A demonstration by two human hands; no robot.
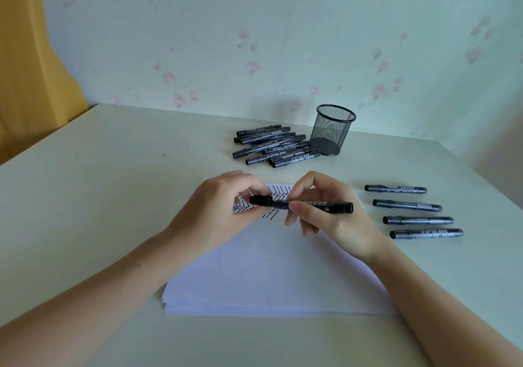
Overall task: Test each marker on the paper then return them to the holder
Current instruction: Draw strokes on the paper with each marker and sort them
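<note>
A black marker [325, 205] lies level between both hands above the white paper stack [268, 276]. My left hand [215, 216] pinches its cap [260, 200] at the left end. My right hand [331, 219] grips the barrel. The cap sits on the marker; I cannot tell whether it is fully seated. Black zigzag test marks [278, 192] show on the paper's far end, partly hidden by my fingers. The black mesh holder [332, 130] stands upright at the back, with no marker showing inside. A pile of several capped markers [274, 147] lies just left of it.
Several capped markers lie in a neat row [413, 212] right of the paper, parallel to each other. The white table [99, 196] meets a flowered wall behind. A yellow curtain [25, 69] hangs at the far left.
</note>
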